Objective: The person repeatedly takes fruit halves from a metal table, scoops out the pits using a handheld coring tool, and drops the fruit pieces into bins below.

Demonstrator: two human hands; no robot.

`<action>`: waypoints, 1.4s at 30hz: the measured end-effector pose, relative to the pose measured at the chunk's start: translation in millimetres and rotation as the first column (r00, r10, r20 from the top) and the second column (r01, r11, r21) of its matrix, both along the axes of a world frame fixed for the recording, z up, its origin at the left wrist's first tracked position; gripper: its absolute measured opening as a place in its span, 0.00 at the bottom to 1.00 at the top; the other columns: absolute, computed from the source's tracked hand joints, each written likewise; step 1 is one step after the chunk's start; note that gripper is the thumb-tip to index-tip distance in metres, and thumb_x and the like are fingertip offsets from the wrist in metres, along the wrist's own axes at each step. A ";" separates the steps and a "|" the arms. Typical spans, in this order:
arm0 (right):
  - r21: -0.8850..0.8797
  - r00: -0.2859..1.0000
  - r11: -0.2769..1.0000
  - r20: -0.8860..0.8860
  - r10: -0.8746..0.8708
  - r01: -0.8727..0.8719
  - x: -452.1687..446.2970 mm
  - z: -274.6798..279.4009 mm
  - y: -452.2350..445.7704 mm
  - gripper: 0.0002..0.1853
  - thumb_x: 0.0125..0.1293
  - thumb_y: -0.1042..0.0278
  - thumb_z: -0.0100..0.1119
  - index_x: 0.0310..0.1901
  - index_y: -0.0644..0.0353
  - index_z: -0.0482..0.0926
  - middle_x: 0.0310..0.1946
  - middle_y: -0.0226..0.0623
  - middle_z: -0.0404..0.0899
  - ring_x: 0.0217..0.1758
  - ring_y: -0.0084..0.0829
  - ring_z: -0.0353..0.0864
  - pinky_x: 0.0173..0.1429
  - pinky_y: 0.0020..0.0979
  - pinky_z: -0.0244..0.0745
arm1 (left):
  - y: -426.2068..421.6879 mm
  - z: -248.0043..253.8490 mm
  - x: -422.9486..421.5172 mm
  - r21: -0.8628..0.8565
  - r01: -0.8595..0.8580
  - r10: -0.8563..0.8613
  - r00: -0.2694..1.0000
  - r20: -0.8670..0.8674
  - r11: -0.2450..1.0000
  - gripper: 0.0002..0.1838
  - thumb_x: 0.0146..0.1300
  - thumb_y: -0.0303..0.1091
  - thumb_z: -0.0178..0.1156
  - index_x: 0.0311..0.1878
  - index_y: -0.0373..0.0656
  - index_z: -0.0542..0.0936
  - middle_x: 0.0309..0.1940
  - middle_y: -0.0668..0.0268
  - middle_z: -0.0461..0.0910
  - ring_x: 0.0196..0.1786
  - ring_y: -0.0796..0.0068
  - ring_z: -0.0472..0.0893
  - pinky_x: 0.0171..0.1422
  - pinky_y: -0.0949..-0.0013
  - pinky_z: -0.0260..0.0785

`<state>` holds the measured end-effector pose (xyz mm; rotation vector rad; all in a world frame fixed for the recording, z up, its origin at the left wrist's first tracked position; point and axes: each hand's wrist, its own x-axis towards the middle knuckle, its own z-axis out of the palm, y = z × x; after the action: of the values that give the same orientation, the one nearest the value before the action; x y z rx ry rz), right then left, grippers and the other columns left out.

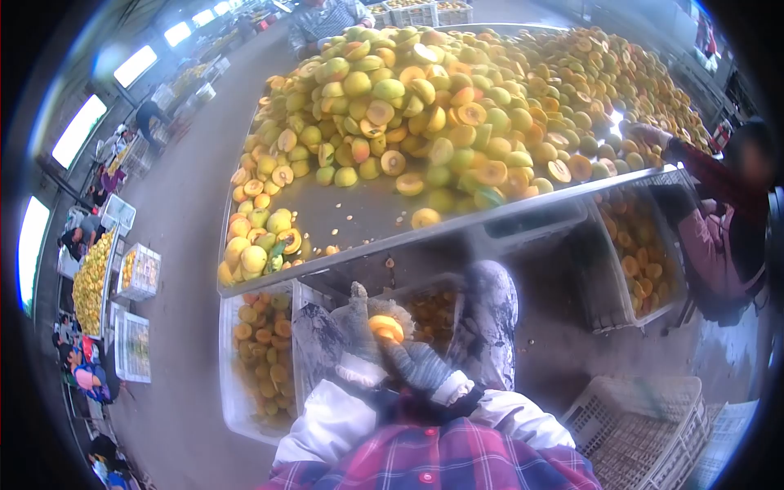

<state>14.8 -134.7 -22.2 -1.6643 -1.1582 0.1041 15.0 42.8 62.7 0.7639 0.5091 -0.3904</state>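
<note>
My left hand (357, 330), in a grey knit glove, is low over my lap, with one digit pointing up. Its curled fingers appear to lie behind a bright orange peach half (386, 328). My right hand (418, 364), also gloved, reaches in from the right with its fingertips closed on the lower edge of the peach. Whether a small tool is in either hand cannot be seen. Beyond the hands rises a big heap of whole and halved yellow peaches (392, 90) on a metal table (343, 204). Small pits lie scattered on its bare surface.
Crates of peach halves stand under the table, at the left (265, 359) and right (641, 261); another is partly hidden between my knees. A slatted crate (637, 429) sits at lower right. A co-worker (727, 237) reaches into the heap at right. Other people and crates line the left.
</note>
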 end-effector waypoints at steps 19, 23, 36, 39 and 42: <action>0.069 0.928 0.970 -0.281 0.244 -0.234 11.3 43.5 -10.8 0.18 0.73 0.56 0.52 0.55 0.58 0.80 0.42 0.39 0.83 0.42 0.28 0.83 0.49 0.28 0.75 | 99.7 -9.9 -145.0 0.670 -0.726 0.556 0.625 0.548 0.156 0.26 0.69 0.59 0.52 0.39 0.41 0.79 0.30 0.64 0.79 0.32 0.72 0.79 0.37 0.71 0.73; -0.428 0.652 0.744 -0.758 0.014 -0.513 3.2 -4.8 -9.6 0.22 0.76 0.51 0.44 0.54 0.59 0.80 0.41 0.41 0.84 0.43 0.32 0.82 0.52 0.33 0.75 | 158.0 -32.6 -179.0 0.847 -0.304 0.359 0.804 0.474 -0.437 0.18 0.70 0.46 0.56 0.45 0.38 0.80 0.36 0.63 0.80 0.37 0.69 0.80 0.42 0.69 0.73; -0.197 0.307 0.906 -0.949 -0.080 -0.374 21.1 0.8 -11.4 0.25 0.75 0.45 0.46 0.56 0.59 0.78 0.43 0.37 0.82 0.43 0.28 0.77 0.53 0.31 0.71 | 14.6 24.1 193.6 0.914 -0.136 -0.346 0.938 -0.005 -0.382 0.26 0.57 0.51 0.66 0.50 0.38 0.81 0.48 0.50 0.81 0.52 0.50 0.81 0.57 0.56 0.73; -0.190 0.370 0.922 -0.927 -0.056 -0.338 32.6 -8.8 -9.6 0.24 0.76 0.47 0.46 0.58 0.58 0.77 0.47 0.39 0.82 0.48 0.30 0.76 0.55 0.31 0.70 | -2.3 21.8 224.3 0.910 0.171 -0.354 0.881 -0.313 -0.379 0.30 0.54 0.54 0.67 0.51 0.38 0.80 0.50 0.48 0.81 0.54 0.50 0.80 0.59 0.56 0.72; 0.246 0.141 0.887 -0.936 0.322 -0.390 11.7 -148.1 -11.7 0.26 0.76 0.47 0.43 0.64 0.58 0.72 0.51 0.41 0.80 0.51 0.32 0.77 0.55 0.31 0.70 | 28.3 -59.3 238.1 0.958 0.218 -0.381 0.883 -0.274 -0.184 0.31 0.53 0.55 0.67 0.52 0.39 0.80 0.49 0.48 0.81 0.52 0.49 0.80 0.59 0.55 0.72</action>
<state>26.4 -146.4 -170.2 -0.9025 -0.4660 1.3471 253.1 71.1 3.3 2.5573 0.4259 -0.3435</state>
